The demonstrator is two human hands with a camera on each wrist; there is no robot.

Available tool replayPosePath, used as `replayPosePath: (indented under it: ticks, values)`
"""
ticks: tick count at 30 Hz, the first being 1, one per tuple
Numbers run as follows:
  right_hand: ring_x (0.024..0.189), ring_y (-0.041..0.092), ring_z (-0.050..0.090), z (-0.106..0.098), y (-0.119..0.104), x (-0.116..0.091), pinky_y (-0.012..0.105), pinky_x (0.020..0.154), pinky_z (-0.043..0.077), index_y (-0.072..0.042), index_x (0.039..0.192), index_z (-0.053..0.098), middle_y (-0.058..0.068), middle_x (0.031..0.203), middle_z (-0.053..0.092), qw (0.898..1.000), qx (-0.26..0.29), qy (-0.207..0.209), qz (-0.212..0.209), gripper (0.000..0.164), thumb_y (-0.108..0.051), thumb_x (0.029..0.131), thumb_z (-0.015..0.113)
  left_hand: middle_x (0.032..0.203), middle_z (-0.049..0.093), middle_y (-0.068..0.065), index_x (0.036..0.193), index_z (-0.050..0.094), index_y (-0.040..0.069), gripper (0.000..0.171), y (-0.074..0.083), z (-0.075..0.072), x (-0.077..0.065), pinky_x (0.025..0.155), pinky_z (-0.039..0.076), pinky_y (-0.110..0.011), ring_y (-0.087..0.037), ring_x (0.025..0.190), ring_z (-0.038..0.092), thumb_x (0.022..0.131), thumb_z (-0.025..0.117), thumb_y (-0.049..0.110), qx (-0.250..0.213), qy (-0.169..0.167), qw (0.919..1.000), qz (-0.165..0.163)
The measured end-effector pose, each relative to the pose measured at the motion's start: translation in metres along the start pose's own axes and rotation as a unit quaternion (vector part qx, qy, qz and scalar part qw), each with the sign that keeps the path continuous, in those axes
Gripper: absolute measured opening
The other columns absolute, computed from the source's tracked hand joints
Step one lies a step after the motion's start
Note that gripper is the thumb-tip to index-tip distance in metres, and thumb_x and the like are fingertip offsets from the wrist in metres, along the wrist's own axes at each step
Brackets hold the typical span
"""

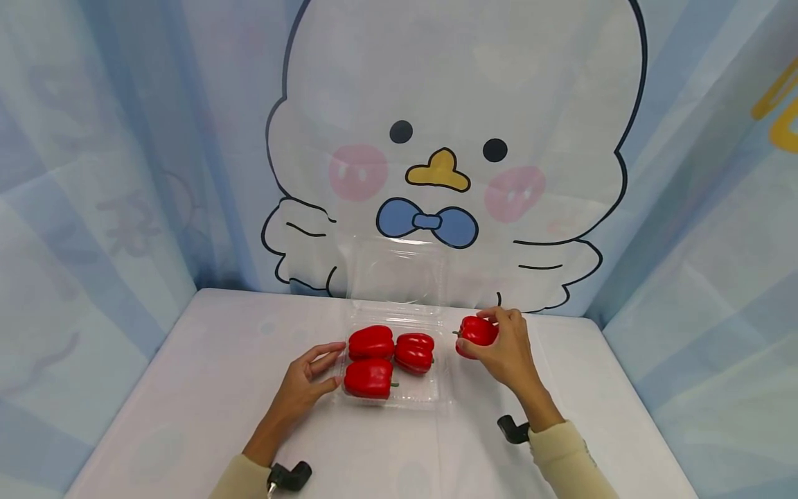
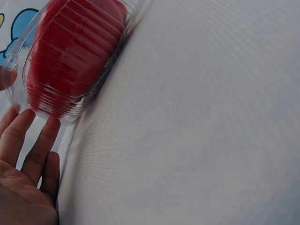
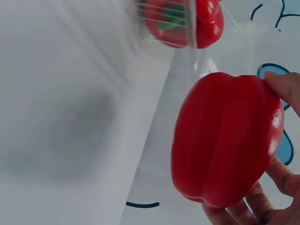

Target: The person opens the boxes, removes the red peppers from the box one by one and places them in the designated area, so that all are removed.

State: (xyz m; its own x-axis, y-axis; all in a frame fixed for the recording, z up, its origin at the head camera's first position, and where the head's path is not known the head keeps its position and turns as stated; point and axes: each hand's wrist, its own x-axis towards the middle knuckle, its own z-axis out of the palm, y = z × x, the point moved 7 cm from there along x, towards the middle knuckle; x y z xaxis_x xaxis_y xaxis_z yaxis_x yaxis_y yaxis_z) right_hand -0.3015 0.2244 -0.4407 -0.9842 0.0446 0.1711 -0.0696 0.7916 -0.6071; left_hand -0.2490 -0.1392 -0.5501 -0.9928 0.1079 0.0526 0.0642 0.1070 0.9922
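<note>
Plainly, the held pepper [image 3: 225, 140] is glossy, lobed red.

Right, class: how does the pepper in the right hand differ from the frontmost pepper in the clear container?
The held pepper is gripped by the right hand; the frontmost pepper lies in the clear container. The held pepper's stem points left; the frontmost pepper's points right. Both are red.
</note>
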Motion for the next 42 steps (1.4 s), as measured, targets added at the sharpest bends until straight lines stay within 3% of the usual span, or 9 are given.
replayPosePath:
  ticks: [20, 28, 42]
  values:
    - [0.137, 0.041, 0.043, 0.021, 0.048, 0.013, 0.061, 0.104, 0.059, -0.008, 0.140, 0.055, 0.022, 0.138, 0.049, 0.999, -0.008, -0.018, 0.039, 0.067, -0.031, 0.086, 0.087, 0.158, 0.057, -0.011, 0.149, 0.057, 0.011, 0.061, -0.001, 0.000, 0.000, 0.115, 0.050, -0.036, -0.034, 0.155, 0.044, 0.093, 0.082, 0.014, -0.010, -0.002, 0.9999, 0.006]
    - [0.138, 0.042, 0.043, 0.028, 0.055, 0.016, 0.062, 0.104, 0.059, -0.008, 0.141, 0.055, 0.022, 0.140, 0.049, 0.999, -0.008, -0.019, 0.044, 0.068, -0.028, 0.085, 0.088, 0.157, 0.059, -0.009, 0.148, 0.059, 0.014, 0.061, -0.004, 0.000, 0.001, 0.111, 0.054, -0.030, -0.032, 0.154, 0.046, 0.092, 0.082, 0.012, -0.013, 0.005, 0.9999, 0.000]
    - [0.137, 0.044, 0.043, 0.032, 0.058, 0.020, 0.062, 0.103, 0.059, -0.007, 0.144, 0.055, 0.025, 0.141, 0.052, 0.998, -0.018, -0.041, 0.036, 0.068, -0.033, 0.089, 0.084, 0.159, 0.057, -0.006, 0.150, 0.057, 0.016, 0.062, -0.007, -0.001, 0.002, 0.115, 0.050, -0.031, -0.028, 0.156, 0.044, 0.093, 0.082, 0.015, -0.019, -0.004, 0.9998, -0.004]
